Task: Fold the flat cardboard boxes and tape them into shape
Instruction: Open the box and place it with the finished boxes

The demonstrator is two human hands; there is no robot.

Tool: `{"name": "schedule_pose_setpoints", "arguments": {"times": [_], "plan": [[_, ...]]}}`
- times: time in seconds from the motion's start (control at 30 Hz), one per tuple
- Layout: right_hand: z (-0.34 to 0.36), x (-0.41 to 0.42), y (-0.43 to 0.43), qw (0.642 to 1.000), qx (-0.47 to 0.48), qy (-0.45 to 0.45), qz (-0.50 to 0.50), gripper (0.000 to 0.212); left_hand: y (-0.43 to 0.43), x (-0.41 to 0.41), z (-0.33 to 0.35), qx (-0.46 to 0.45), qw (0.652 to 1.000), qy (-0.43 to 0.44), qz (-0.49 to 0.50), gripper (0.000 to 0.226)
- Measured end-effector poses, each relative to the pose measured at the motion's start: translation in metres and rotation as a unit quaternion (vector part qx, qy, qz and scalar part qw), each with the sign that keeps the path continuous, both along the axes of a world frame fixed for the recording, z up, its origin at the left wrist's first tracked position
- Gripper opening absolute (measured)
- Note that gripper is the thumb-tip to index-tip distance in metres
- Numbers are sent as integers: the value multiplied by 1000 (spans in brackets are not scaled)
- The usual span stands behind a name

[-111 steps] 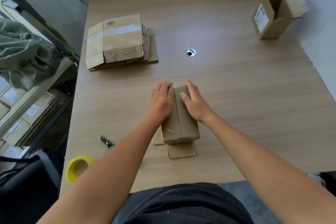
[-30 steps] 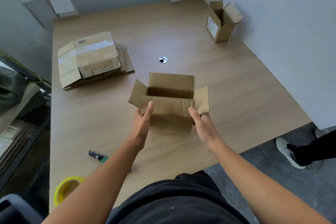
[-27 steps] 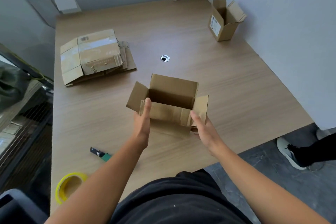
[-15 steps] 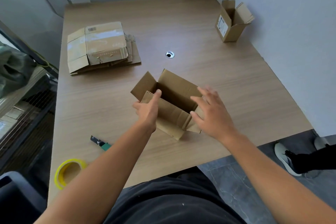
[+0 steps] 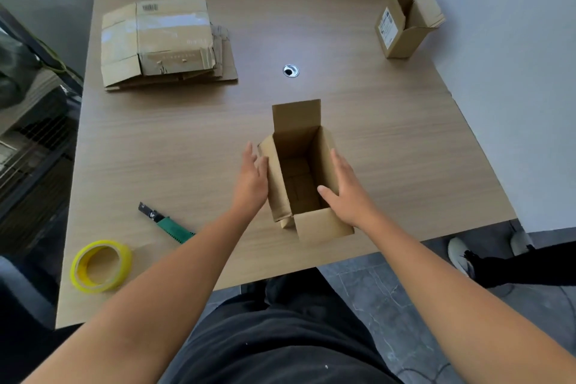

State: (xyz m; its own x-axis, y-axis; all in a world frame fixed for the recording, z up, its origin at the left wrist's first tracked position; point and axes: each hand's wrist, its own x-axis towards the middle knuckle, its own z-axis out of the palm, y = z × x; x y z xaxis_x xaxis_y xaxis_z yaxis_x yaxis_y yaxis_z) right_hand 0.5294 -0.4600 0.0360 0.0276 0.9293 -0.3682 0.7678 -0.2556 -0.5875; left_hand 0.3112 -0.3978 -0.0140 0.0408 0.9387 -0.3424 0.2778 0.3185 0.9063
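A small brown cardboard box point(image 5: 300, 171) stands upright on the wooden table point(image 5: 389, 140) with its top open and its flaps spread. My left hand point(image 5: 251, 181) lies flat against the box's left wall with straight fingers. My right hand point(image 5: 346, 190) rests on the right wall, its thumb over the rim inside the opening. A stack of flat cardboard boxes point(image 5: 162, 40) lies at the back left. A yellow tape roll point(image 5: 99, 265) sits near the front left corner.
A green-handled utility knife point(image 5: 168, 223) lies between the tape and the box. Another folded open box point(image 5: 405, 20) stands at the back right by the white wall. A cable grommet point(image 5: 290, 71) is set mid-table. A person's shoe point(image 5: 461, 256) shows on the floor at right.
The box was turned from lying with its opening toward me to standing upright, long axis pointing away. Both hands shifted from its flaps to its side walls.
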Motion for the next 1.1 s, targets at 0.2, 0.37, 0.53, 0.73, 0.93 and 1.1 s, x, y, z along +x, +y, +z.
{"name": "schedule_pose_setpoints", "arguments": {"times": [0.2,0.37,0.53,0.73,0.93,1.1], "plan": [[-7,3,-3,988,65,73,-119,73,-19,15,12,-52,998,-15,9,36],[-5,24,1,968,146,62,-192,66,-35,23,49,-128,978,-162,21,64],[8,76,31,980,139,-6,-142,61,-7,95,55,-128,984,-118,17,24],[41,205,69,977,128,-153,-70,63,71,228,55,-154,974,-162,46,14],[59,329,121,977,117,-169,-61,64,163,368,71,-182,970,-159,38,9],[68,396,172,972,100,-207,-51,63,217,458,74,-195,968,-156,20,23]]}}
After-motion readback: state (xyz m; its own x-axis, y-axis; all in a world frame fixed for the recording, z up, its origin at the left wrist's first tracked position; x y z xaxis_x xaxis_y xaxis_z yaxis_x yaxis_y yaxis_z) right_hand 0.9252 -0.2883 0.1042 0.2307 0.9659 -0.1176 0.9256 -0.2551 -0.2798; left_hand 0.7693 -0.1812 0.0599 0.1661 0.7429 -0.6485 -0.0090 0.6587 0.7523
